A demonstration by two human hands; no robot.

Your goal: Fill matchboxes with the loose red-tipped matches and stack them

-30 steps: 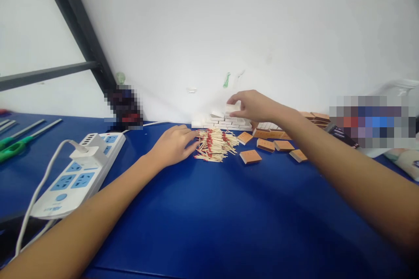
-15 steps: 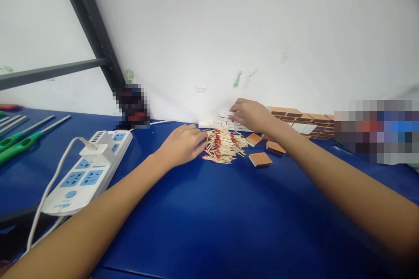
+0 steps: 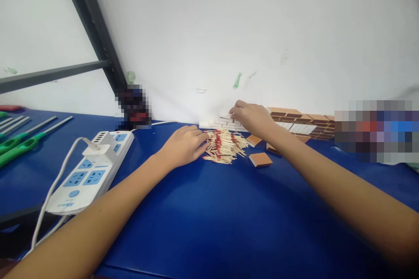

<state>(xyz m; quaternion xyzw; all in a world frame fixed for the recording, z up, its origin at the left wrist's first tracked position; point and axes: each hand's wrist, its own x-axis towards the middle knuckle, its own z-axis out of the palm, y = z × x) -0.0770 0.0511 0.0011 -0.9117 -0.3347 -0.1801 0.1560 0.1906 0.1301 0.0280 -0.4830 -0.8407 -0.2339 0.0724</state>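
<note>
A pile of loose matches [image 3: 225,146] with red heads lies on the blue tabletop against the wall. My left hand [image 3: 185,146] rests palm down at the pile's left edge. Its fingers are slightly bent and apart, with their tips at the matches. Behind the pile, white matchbox trays [image 3: 229,124] are stacked in low, uneven rows. My right hand [image 3: 250,115] reaches to the top of this stack with thumb and fingers closed together. Whatever lies between those fingertips is too small to make out. Several orange-brown matchboxes [image 3: 261,159] lie right of the matches.
More matchboxes [image 3: 322,128] are stacked like bricks along the wall behind my right wrist. On the left are a white power strip [image 3: 75,187] with a plugged-in charger and cable, and green-handled lighters [image 3: 24,146]. A dark metal frame [image 3: 94,22] rises at the left.
My right hand has shifted very slightly down at the top of the tray stack, its fingers drawn closer together. My left hand stays beside the matches.
</note>
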